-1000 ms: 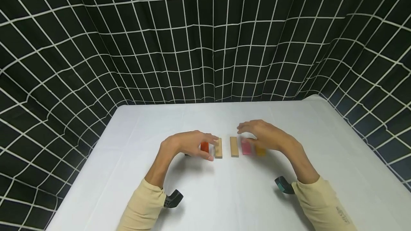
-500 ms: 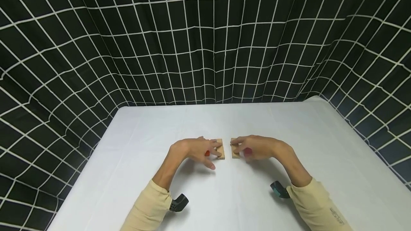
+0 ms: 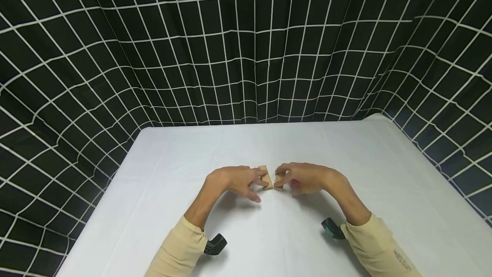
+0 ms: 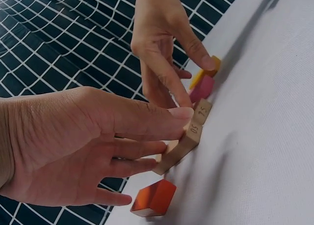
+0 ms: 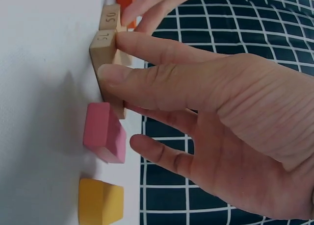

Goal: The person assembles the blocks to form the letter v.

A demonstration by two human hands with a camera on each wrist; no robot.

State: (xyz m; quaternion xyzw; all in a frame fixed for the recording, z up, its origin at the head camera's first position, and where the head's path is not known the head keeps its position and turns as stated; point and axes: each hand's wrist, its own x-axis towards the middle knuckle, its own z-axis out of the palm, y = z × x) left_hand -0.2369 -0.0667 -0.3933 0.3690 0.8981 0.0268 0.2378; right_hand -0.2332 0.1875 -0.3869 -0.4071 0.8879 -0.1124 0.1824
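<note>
My left hand [image 3: 237,180] touches the left plain wooden block [image 3: 267,178] with extended fingers. Its thumb is spread apart from the block. My right hand [image 3: 307,177] rests its index and middle fingers on the right wooden block [image 3: 279,177], thumb held away. The two blocks stand at an angle to each other, near ends close together, and carry dark printed characters on those ends. Beside the left block is an orange block [image 4: 154,199]. A pink block [image 5: 102,132] and a yellow block [image 5: 100,201] stand beside the right one.
A white cloth covers the table [image 3: 265,234]. Dark curtains [image 3: 246,54] with a white grid rise behind it and along both sides. Black wrist devices [image 3: 216,245] hang below the sleeves.
Both hands came down onto the wooden blocks and moved inward. The blocks' near ends have swung towards each other, narrowing the gap between them.
</note>
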